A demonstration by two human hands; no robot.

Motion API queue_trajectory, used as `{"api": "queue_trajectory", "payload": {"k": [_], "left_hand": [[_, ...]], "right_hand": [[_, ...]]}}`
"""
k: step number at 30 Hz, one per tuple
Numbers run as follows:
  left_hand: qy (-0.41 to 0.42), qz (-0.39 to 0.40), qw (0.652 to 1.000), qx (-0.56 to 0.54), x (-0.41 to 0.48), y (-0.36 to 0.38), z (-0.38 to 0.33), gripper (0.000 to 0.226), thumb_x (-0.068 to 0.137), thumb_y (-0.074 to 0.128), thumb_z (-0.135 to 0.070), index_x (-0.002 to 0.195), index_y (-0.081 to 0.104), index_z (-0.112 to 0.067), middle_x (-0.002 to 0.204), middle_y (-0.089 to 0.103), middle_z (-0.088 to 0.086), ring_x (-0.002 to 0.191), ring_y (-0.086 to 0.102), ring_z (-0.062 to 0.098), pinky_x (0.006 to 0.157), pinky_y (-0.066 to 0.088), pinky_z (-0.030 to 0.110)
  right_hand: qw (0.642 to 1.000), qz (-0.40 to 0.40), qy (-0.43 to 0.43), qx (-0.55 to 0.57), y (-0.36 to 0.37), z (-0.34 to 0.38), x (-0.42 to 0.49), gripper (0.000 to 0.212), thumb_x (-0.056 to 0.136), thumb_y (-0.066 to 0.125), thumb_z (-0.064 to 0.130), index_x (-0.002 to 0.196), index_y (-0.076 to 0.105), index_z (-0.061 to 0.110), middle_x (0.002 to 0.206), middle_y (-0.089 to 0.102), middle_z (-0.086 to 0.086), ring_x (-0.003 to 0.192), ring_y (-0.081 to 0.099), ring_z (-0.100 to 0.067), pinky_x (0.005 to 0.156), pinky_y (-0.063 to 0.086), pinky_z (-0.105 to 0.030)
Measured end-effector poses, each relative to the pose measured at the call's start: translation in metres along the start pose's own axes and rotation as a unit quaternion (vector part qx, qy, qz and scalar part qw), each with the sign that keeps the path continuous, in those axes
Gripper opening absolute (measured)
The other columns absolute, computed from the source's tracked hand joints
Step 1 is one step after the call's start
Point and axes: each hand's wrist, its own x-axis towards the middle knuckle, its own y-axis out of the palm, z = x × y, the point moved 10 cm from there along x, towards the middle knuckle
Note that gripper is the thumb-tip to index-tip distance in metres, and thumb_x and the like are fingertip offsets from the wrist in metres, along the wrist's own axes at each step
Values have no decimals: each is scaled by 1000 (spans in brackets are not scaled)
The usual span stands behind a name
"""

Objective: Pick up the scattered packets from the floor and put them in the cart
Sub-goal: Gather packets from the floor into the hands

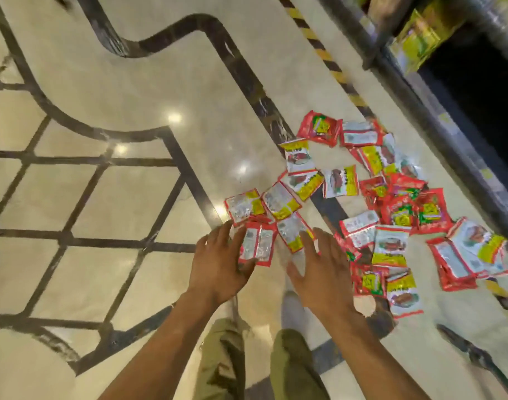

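Several red, yellow and white snack packets (391, 197) lie scattered on the glossy marble floor (131, 90), from the centre out to the right. My left hand (218, 267) reaches down at the near left edge of the pile, its thumb and fingers closed around a red and silver packet (258, 245). My right hand (319, 272) hovers beside it with fingers spread, the fingertips over a silver-backed packet (291, 233), holding nothing. No cart is recognisable in the view.
A dark store shelf base (449, 131) runs along the right, with yellow-green packages (420, 39) on it. Yellow-black hazard tape (325, 53) marks the floor beside it. My legs in olive trousers (224, 359) stand below. Blurred dark shapes (477, 353) sit at the lower right.
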Motion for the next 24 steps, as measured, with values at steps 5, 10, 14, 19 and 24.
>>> {"api": "queue_trajectory", "payload": {"k": [5,10,14,19,24], "left_hand": [[3,37,999,-16,83,177,53,75,89,52,-62,154,39,-26,157,44,9,141,44,36,110,43,53],[-20,102,994,-37,145,337,106,72,91,52,-61,151,34,-26,154,43,7,142,40,34,112,40,53],[-51,126,986,-98,179,415,132,66,90,53,-50,146,42,-16,143,52,13,130,50,38,103,47,54],[-72,71,962,-253,213,439,135,45,99,61,-36,136,53,-12,138,60,13,122,61,30,99,50,37],[-131,91,900,-406,229,447,141,27,103,59,-18,130,59,-15,129,70,2,113,67,14,102,56,40]], "right_hand": [[1000,7,-1,-12,183,-18,53,66,87,47,53,139,58,13,142,57,-19,127,56,-40,102,49,-48],[999,29,17,15,357,-43,87,72,88,48,53,143,54,7,141,57,-27,127,56,-46,102,50,-54],[997,25,39,68,453,-60,101,80,89,53,50,151,46,1,143,56,-28,126,57,-45,100,53,-52],[955,10,153,254,502,-74,113,108,83,79,47,163,18,8,156,41,-20,140,35,-28,113,36,-36],[872,-13,254,419,521,-86,116,112,73,89,34,157,15,29,150,51,-1,135,56,-23,111,51,-47]]}}
